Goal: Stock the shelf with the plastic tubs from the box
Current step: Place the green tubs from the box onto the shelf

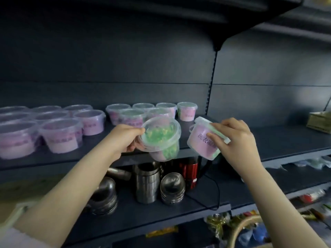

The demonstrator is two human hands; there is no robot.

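My left hand (125, 138) grips a clear plastic tub (161, 138) with green and yellow contents, tilted so its lid faces me, at the front edge of the dark shelf (279, 140). My right hand (234, 140) holds a second tub (204, 140) with a pink label, tipped on its side, just right of the first. Several small tubs (141, 113) stand in rows behind them on the shelf. Larger tubs with purple contents (60, 135) fill the shelf's left part. The box is not in view.
The shelf below carries steel cups (147, 183), stacked steel bowls (172, 187) and a red kettle (190, 174) with a black cord. A yellowish box (319, 121) sits at the far right of the upper shelf. Packaged goods lie on the lower right shelves.
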